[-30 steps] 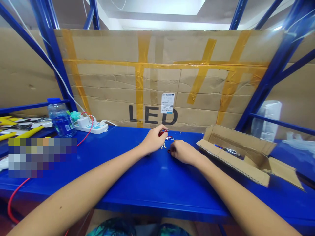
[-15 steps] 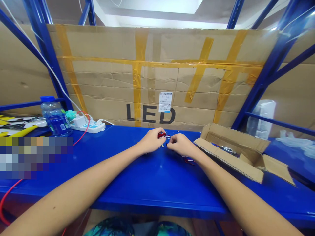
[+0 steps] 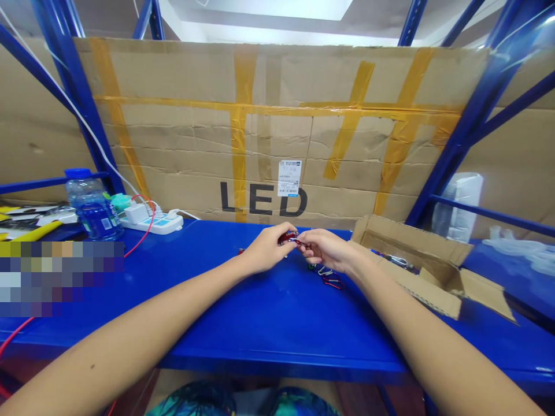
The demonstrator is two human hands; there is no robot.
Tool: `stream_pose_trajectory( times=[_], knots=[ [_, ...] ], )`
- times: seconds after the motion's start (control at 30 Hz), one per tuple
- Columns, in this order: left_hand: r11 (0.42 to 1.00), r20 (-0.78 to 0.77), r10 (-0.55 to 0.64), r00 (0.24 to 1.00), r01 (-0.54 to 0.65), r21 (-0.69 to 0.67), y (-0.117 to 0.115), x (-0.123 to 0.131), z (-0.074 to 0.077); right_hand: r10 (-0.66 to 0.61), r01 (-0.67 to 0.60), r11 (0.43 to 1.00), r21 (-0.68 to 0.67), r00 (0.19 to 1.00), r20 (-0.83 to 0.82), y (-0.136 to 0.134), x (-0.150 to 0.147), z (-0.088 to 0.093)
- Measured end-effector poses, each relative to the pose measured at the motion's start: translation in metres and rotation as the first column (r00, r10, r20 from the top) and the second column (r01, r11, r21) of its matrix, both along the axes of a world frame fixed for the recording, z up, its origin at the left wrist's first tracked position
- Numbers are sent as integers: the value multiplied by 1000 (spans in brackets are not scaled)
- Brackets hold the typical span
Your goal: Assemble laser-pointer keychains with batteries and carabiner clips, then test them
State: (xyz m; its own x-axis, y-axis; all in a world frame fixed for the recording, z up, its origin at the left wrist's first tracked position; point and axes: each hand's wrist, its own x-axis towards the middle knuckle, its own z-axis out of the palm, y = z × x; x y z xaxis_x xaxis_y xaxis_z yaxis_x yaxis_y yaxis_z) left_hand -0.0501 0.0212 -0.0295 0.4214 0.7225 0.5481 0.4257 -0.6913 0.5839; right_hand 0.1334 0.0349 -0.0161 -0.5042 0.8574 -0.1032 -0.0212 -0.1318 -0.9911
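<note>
My left hand (image 3: 266, 248) is closed around a small red carabiner (image 3: 288, 236), held just above the blue shelf top (image 3: 260, 312). My right hand (image 3: 324, 248) meets it from the right, fingers pinched at the same red piece. More small carabiners (image 3: 329, 280), one of them red, lie on the blue surface just under and right of my right wrist. What exactly the right fingertips pinch is too small to make out.
An open cardboard box (image 3: 416, 263) with small metal parts stands at the right. A large taped cardboard sheet marked LED (image 3: 264, 133) walls the back. A water bottle (image 3: 92, 205) and a white power strip (image 3: 150, 221) with a red wire sit back left.
My right hand has risen from the shelf top and moved left to meet the left hand at the red carabiner. Loose carabiners now show where the right hand lay.
</note>
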Motion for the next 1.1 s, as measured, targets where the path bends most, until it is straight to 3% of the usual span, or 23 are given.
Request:
stream_pose_trajectory(
  times=[0.27,0.43,0.67,0.9,1.0,1.1],
  knots=[
    [998,0,61,998,-61,16,2,0,1,110,-109,994,15,993,-45,-1,4,0],
    [991,59,99,993,-94,-96,4,0,2,119,-115,977,177,993,-11,-1,7,2],
    [983,75,166,983,-158,-92,6,0,3,-44,45,912,407,999,-12,0,-2,-5],
    [988,80,147,986,-142,-68,2,4,-1,-159,101,851,516,985,70,6,-7,-13],
    [989,93,119,988,-110,-101,3,4,-2,-248,110,787,607,957,148,8,-4,-12],
    [987,109,113,987,-100,-125,4,4,-2,-428,124,616,778,881,199,8,0,-8]
  ],
)
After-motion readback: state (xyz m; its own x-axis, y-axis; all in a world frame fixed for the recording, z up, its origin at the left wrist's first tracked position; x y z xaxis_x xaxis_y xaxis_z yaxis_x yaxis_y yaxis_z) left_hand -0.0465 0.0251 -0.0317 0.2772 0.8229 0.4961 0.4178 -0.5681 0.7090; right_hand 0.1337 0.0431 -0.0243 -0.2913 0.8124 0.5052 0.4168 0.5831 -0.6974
